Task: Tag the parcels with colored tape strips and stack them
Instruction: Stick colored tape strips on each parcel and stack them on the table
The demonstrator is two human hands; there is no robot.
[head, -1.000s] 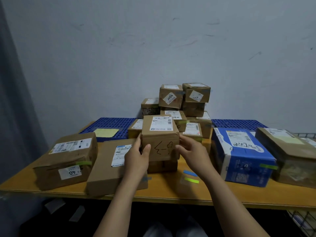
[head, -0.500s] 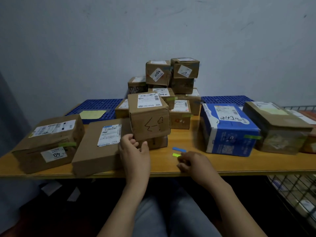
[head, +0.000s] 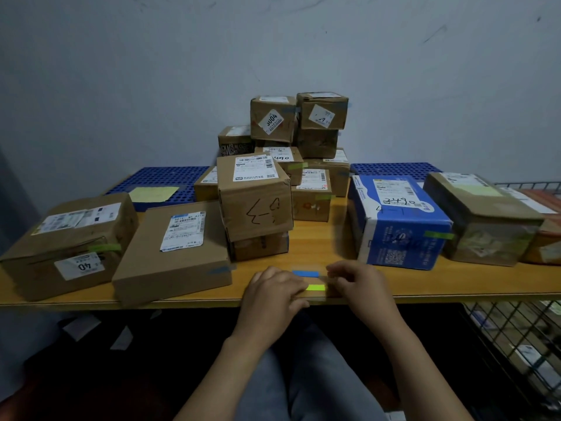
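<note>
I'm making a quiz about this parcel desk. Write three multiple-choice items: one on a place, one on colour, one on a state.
1. Where are the loose tape strips? A) on the floor B) on the table at its front edge, between left hand and right hand C) on the wall
2. Their colours? A) red, white B) blue, green C) both pink
3. The pen-marked brown box is A) held aloft B) under the table C) stacked on a smaller box
Answers: B, they lie between the hands; B, one blue, one green; C, another box sits beneath it.
</note>
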